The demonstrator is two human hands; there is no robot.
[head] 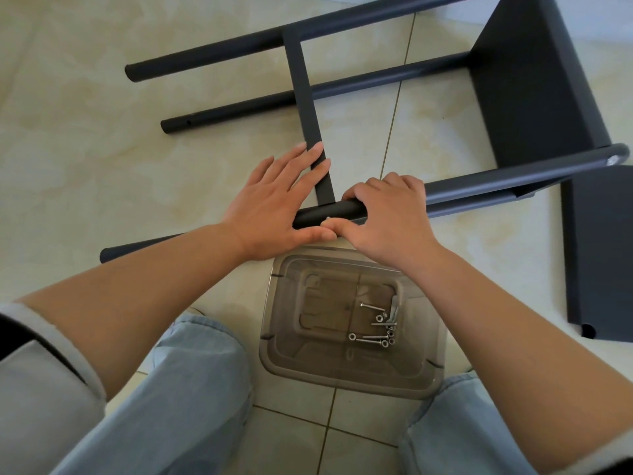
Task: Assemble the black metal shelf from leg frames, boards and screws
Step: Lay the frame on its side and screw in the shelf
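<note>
The half-built shelf (534, 84) lies on its side on the tiled floor (68, 149), one board (527, 80) already fixed between its leg frames; the near leg tube (329, 211) runs across in front of the knees. The right hand (387, 217) curls round that tube; the left hand (274, 197) lies flat with straight fingers on the crossbar (305, 94) (thumb beside a small screw at the tube). A loose board (599, 255) lies to the right; a clear tub (346, 323) holds more screws (380, 325).
</note>
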